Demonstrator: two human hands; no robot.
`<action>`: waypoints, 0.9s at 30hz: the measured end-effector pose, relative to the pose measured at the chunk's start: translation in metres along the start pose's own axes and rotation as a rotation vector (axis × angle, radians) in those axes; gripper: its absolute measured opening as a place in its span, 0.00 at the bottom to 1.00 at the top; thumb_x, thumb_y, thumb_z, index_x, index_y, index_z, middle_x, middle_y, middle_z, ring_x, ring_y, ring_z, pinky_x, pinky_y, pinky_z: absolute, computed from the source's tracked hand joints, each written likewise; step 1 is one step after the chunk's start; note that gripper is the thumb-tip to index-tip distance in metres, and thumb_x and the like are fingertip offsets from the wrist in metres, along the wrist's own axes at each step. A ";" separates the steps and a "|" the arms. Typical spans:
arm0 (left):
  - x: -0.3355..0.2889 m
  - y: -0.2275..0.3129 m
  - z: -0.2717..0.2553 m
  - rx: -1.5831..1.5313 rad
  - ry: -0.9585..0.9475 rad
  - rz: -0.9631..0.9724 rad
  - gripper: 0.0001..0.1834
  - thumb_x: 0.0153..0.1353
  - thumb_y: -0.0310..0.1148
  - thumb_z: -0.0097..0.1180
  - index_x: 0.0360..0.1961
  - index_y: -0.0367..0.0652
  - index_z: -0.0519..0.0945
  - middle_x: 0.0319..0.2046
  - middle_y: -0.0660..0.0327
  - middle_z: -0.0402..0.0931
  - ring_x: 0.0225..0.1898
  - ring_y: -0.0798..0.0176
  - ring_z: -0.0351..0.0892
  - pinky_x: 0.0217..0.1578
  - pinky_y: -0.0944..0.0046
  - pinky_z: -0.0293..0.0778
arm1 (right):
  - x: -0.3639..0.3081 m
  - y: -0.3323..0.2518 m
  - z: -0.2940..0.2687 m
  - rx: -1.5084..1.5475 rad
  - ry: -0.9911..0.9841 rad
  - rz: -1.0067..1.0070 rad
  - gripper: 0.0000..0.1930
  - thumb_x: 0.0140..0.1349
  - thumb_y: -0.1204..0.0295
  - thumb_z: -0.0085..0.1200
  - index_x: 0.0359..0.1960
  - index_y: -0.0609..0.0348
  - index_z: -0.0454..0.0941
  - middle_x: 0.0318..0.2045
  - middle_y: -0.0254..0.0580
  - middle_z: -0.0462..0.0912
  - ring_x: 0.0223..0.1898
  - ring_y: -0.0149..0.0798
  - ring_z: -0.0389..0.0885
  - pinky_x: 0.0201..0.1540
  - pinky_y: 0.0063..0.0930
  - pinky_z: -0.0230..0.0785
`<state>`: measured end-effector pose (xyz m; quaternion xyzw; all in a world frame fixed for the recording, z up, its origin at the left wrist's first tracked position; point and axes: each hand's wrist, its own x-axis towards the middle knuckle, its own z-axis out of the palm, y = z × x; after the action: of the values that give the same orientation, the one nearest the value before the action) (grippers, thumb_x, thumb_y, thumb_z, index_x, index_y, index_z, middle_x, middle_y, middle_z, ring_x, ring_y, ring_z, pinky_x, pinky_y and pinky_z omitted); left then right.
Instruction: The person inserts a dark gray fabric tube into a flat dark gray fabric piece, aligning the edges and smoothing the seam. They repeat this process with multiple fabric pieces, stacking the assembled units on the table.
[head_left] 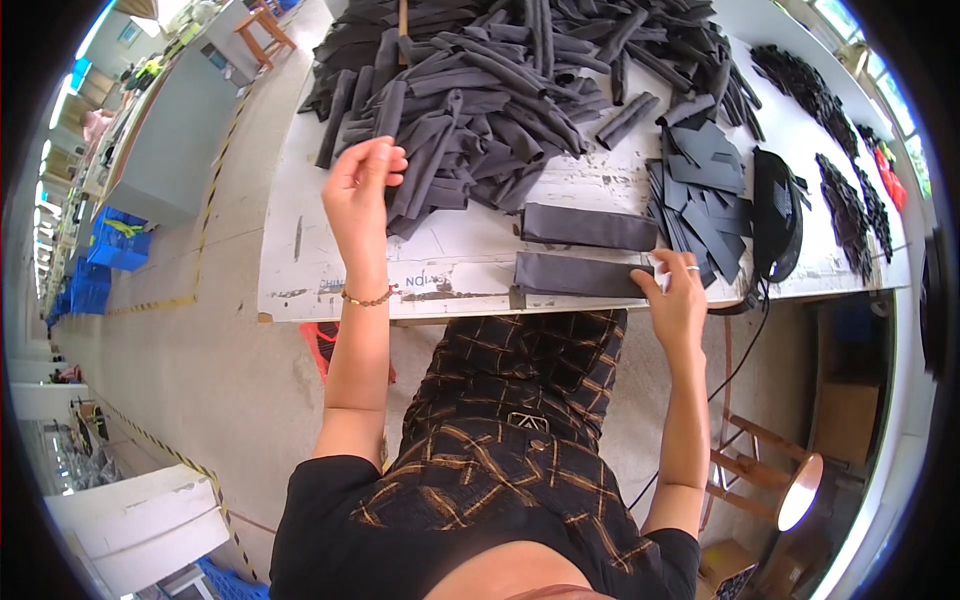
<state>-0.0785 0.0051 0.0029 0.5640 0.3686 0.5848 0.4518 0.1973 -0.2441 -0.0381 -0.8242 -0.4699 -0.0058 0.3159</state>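
Note:
My right hand [680, 302] pinches the right end of a flat dark grey fabric sleeve [580, 276] lying along the table's near edge. Just behind it, a second flat sleeve [588, 227] lies roughly parallel. My left hand [362, 182] is raised at the near left side of a large heap of dark grey fabric tubes [480, 120]. Its fingers are curled together against the thumb; whether anything is between them cannot be made out. One tube of the heap shows just beyond those fingertips.
Thin dark flat panels [705, 205] lie in a loose stack on the white table [450, 255], right of the sleeves. Beside them sits a black mesh-sided object [778, 215] with a cable. Black bundles [845, 215] lie farther right. A wooden stool [765, 475] stands below at right.

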 end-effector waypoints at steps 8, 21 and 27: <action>0.006 -0.021 -0.001 0.559 -0.057 0.287 0.08 0.61 0.32 0.64 0.36 0.38 0.84 0.31 0.59 0.83 0.29 0.65 0.82 0.33 0.67 0.75 | 0.032 0.080 -0.013 -0.466 0.144 -0.183 0.15 0.61 0.66 0.60 0.47 0.59 0.79 0.42 0.44 0.78 0.46 0.50 0.76 0.47 0.42 0.70; 0.000 -0.038 -0.001 0.711 -0.155 0.075 0.08 0.55 0.30 0.68 0.31 0.35 0.84 0.25 0.55 0.83 0.26 0.62 0.83 0.32 0.65 0.75 | 0.039 0.072 -0.005 -0.669 0.048 -0.144 0.09 0.58 0.73 0.56 0.39 0.62 0.76 0.37 0.46 0.79 0.42 0.47 0.78 0.42 0.36 0.73; -0.013 0.004 0.026 -0.225 -0.441 -0.336 0.07 0.70 0.29 0.51 0.41 0.34 0.71 0.40 0.42 0.82 0.37 0.53 0.86 0.38 0.61 0.83 | 0.033 0.079 -0.001 -0.701 0.048 -0.280 0.08 0.57 0.76 0.50 0.38 0.60 0.77 0.37 0.43 0.79 0.42 0.44 0.78 0.46 0.38 0.71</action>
<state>-0.0538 -0.0106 0.0051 0.5550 0.2825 0.4021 0.6712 0.2771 -0.2475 -0.0681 -0.8097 -0.5401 -0.2285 0.0218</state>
